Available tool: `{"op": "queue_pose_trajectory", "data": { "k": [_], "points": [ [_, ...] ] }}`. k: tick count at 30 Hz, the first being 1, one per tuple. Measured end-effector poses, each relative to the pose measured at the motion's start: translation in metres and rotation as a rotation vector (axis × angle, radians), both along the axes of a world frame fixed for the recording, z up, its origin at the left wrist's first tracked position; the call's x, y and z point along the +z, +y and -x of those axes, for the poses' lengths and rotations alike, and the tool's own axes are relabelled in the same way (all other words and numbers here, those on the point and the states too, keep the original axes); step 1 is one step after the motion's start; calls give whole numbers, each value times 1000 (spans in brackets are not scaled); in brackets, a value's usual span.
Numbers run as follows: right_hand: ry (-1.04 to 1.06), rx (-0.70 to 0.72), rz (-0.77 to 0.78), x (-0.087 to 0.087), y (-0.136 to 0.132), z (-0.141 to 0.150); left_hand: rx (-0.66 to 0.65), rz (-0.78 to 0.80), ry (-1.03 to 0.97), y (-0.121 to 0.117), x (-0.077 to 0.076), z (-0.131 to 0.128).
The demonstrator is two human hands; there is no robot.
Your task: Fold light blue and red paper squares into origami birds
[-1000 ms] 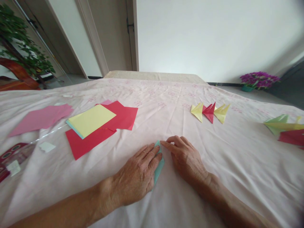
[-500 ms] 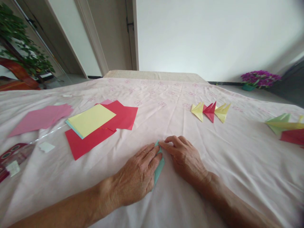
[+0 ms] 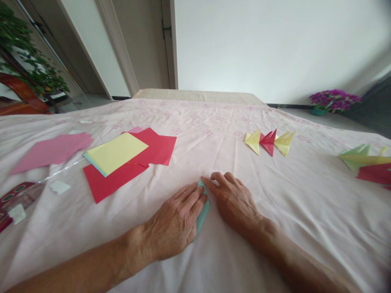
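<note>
Head cam's got the left hand point(image 3: 175, 217) lying flat and open over the teal folded paper point(image 3: 204, 211), pressing it down. Right hand point(image 3: 233, 199) has a fingertip at the tip; can't tell if it's pinching. Paper's long and skinny, long axis running near to far, pointy end toward the pink cloth's point(image 3: 195, 150) far edge. It's well short of that edge, roughly midway between the sides.
</note>
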State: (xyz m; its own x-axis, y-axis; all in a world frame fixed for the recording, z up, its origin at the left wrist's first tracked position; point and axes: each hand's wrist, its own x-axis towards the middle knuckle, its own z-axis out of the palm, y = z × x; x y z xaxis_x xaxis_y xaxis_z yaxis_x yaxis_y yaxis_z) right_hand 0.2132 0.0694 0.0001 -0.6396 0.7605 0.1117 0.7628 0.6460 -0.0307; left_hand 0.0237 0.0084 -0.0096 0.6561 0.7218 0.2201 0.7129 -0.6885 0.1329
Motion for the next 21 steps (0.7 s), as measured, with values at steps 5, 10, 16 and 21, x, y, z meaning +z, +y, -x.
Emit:
{"op": "queue_pose_trajectory", "data": {
  "k": [5,10,16,21],
  "points": [
    [157,21,70,-2,2,-11,10,0,-15,-1,0,0],
    [133,76,54,-3,-3,-14,7,-13,-14,0,1,-1],
    [72,74,48,0,1,-10,19,-33,15,-1,1,-1],
    [196,81,54,-6,8,-17,32,-48,14,-3,1,-3]
  ]
}}
